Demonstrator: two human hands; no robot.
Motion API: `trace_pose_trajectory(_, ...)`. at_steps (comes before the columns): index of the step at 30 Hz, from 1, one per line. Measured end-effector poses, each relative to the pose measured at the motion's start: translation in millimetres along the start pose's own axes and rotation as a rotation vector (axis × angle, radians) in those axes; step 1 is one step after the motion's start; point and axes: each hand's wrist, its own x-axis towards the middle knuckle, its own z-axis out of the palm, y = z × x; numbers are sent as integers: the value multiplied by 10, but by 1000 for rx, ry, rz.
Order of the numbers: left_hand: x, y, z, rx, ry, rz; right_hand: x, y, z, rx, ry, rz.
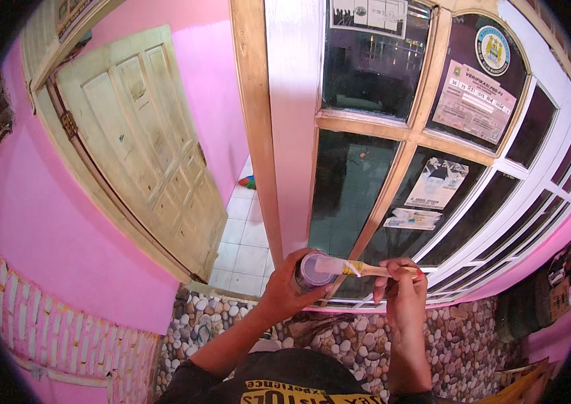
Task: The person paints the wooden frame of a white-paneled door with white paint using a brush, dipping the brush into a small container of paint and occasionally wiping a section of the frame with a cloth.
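Observation:
My left hand [287, 291] is wrapped round a small round tub [309, 275] of pale, whitish paint, held up in front of the window frame. In my right hand [404, 289] is a paintbrush [374, 271], gripped by its wooden handle. Its pale bristles lie over the mouth of the tub; whether they touch the paint I cannot tell. Just beyond both hands stands the window [356, 182], with bare tan wood bars round dark glass. A post [289, 135] beside it looks pale pinkish white, and the bars farther right are white.
An open, worn cream door [144, 128] stands at the left, with white floor tiles [238, 232] past the doorway. Pink walls [36, 182] flank it. Pebble-patterned floor [346, 337] lies below me. Papers and a round sticker [492, 50] are on the glass. Dark items [534, 303] sit far right.

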Motion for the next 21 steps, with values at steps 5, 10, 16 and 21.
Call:
trace_pose_trajectory(5, 213, 106, -100, -27, 42, 23, 126, -201, 244, 243, 74, -73)
trace_pose_trajectory(10, 245, 50, -254, -83, 102, 51, 325, -374, 705, 341, 18, -329)
trace_pose_trajectory(16, 150, -84, -488, -120, 73, 22, 619, -514, 1156, 149, 60, -727)
trace_pose_trajectory(21, 28, -209, -672, -60, 68, 0, 727, -485, 1357, -26, 82, -1035)
